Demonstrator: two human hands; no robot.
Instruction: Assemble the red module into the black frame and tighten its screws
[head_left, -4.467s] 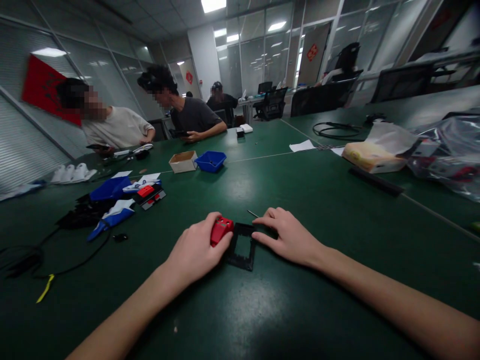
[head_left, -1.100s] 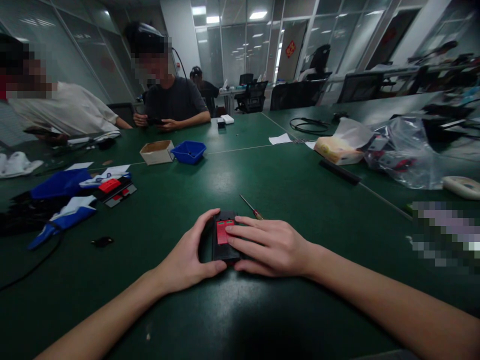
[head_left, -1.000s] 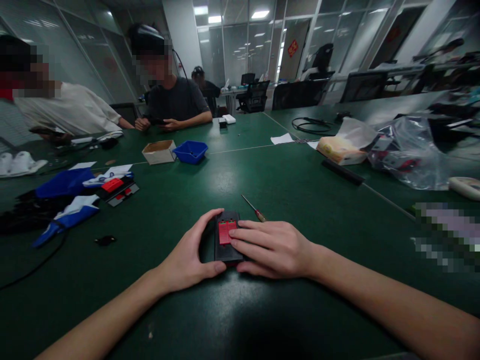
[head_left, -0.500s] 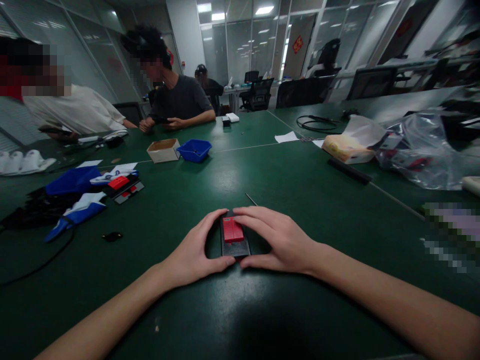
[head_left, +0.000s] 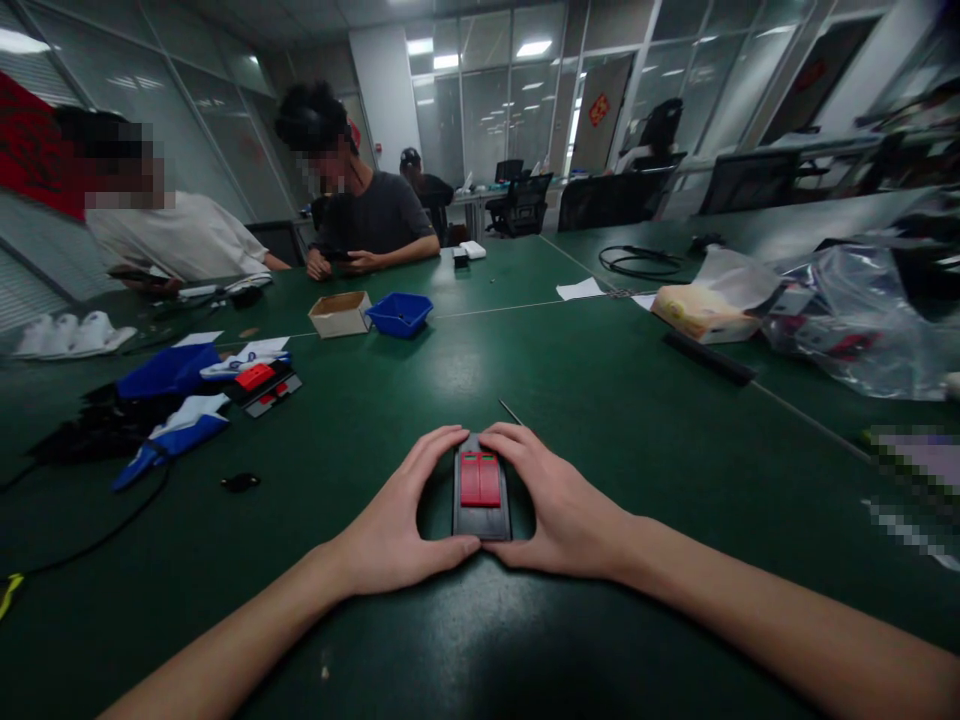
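Observation:
A dark rectangular block with a red two-part panel (head_left: pixel 480 480) on its top lies on the green table in front of me. My left hand (head_left: pixel 401 510) curves round its left side, fingertips at the far end and thumb at the near end. On the other side my right hand (head_left: pixel 559 490) does the same, its fingertips by the block's far end and its thumb at the near edge, almost meeting the left thumb. Both hands grip the block by its ends. Just beyond the right fingers a thin metal rod (head_left: pixel 511 411) lies on the table, partly hidden.
A similar red and black piece (head_left: pixel 267 386) lies at left beside blue and white packaging (head_left: pixel 176 430). Farther back stand a cardboard box (head_left: pixel 340 315) and a blue tray (head_left: pixel 401 315). Tissues (head_left: pixel 705 310) and a plastic bag (head_left: pixel 855 320) lie at right. Two people sit across the table.
The right fingers have moved off the red panel to the block's far end, and the whole panel now shows. The view has shifted slightly.

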